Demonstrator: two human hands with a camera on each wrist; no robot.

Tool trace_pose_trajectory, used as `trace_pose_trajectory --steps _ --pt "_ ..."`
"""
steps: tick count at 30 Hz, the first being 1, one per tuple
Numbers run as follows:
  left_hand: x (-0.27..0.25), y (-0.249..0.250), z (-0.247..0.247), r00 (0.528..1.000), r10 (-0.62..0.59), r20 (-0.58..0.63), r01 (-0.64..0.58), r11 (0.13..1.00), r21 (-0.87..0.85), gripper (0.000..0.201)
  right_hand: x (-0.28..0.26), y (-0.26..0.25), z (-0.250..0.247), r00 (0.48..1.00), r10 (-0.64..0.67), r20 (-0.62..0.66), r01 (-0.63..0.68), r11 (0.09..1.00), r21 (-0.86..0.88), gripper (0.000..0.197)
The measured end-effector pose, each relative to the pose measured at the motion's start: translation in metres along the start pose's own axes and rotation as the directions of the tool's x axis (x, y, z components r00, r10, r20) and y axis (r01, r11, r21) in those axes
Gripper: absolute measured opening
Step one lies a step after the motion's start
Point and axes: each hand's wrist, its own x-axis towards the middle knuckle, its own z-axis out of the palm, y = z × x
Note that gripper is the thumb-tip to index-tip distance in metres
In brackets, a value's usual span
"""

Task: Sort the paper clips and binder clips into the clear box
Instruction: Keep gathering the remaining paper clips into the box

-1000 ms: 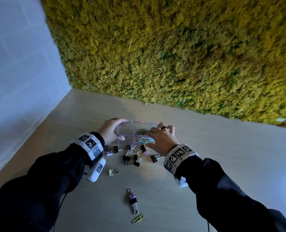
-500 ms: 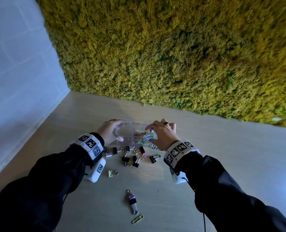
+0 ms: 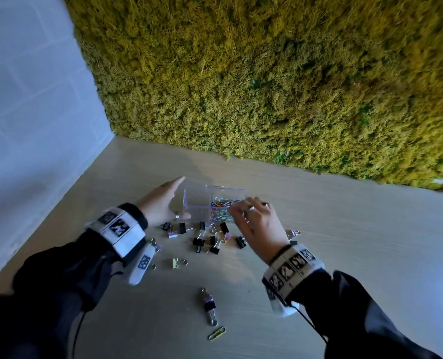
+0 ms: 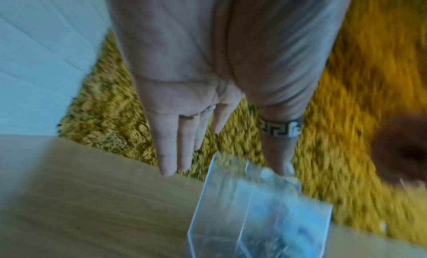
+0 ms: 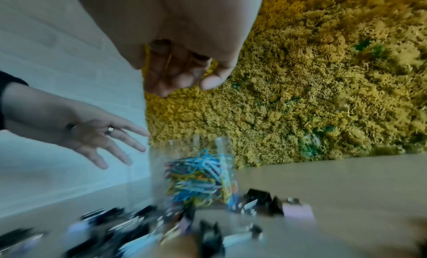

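Note:
The clear box (image 3: 198, 203) stands on the wooden table (image 3: 344, 242), and a heap of coloured paper clips (image 3: 221, 207) fills its right compartment. My left hand (image 3: 163, 200) is spread flat beside the box's left wall, with the thumb reaching toward the near left corner. Over the near right corner hovers my right hand (image 3: 254, 221), fingers curled and bunched; I see nothing held in them. Several black and lilac binder clips (image 3: 210, 240) lie just in front of the box. In the right wrist view the paper clips (image 5: 198, 176) show below my curled fingers (image 5: 175, 77).
A pale green binder clip (image 3: 177, 263), two chained binder clips (image 3: 208, 304) and a yellow paper clip (image 3: 216, 332) lie nearer me. One lilac clip (image 3: 294, 233) sits right of my right hand. A moss wall (image 3: 267, 86) backs the table; a white wall (image 3: 34, 112) bounds the left.
Both hands have let go of the box. The left hand opened and drew away to the left; the right hand came off the box's right end toward me.

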Motion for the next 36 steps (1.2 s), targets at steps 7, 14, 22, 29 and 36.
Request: trace_pose_trajectory --steps 7,14,22,29,36 --pt "-0.052 -0.055 0.018 0.972 -0.227 0.066 0.212 0.962 0.174 0.038 -0.079 -0.009 0.02 0.682 -0.224 0.696 0.153 0.975 0.163 0.038" --pt "-0.051 -0.064 0.049 0.974 -0.219 0.054 0.216 0.975 0.06 0.025 -0.075 -0.016 0.028 0.721 -0.09 0.687 0.093 0.995 0.033 0.027" --pt "-0.047 -0.065 0.043 0.97 -0.237 -0.062 0.244 0.959 0.142 0.082 -0.095 -0.03 0.004 0.646 -0.175 0.743 0.208 0.977 0.049 0.051" --pt "-0.033 -0.033 0.072 0.962 -0.207 0.179 0.166 0.962 0.218 0.084 -0.103 -0.043 0.012 0.573 -0.119 0.811 0.053 0.993 0.108 0.042" --pt "-0.048 -0.002 0.097 0.963 -0.03 0.269 0.032 0.999 -0.004 0.076 -0.103 -0.045 0.008 0.5 -0.041 0.865 0.067 0.998 0.009 0.031"
